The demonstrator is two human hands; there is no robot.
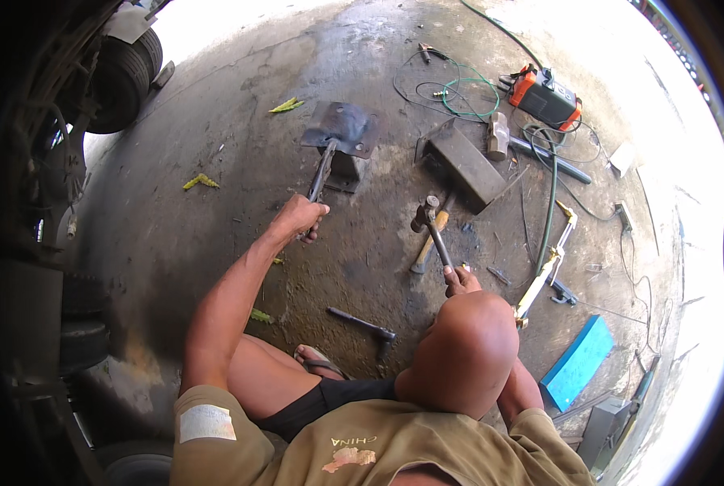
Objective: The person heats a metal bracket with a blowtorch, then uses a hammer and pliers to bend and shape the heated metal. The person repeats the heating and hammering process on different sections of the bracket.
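Note:
My left hand (301,216) is closed around the handles of dark metal tongs (322,174). Their far end meets a dark steel plate (330,121) with holes near its corners. The plate lies over a steel block (347,172) on the floor; whether the jaws bite its edge is too small to tell. In my right hand (461,282) is a ball-peen hammer (438,235), its head raised over the floor, apart from the plate. Below it, a wooden-handled tool (429,245) lies on the floor, its head hidden by a steel box section (465,164).
A sledgehammer (498,138) lies beyond the box section. An orange and black welding machine (545,99) stands far right among cables. A cutting torch (550,263) and a blue box (577,362) lie at right. A ratchet (362,322) sits near my foot. Vehicle tyres (121,85) stand left.

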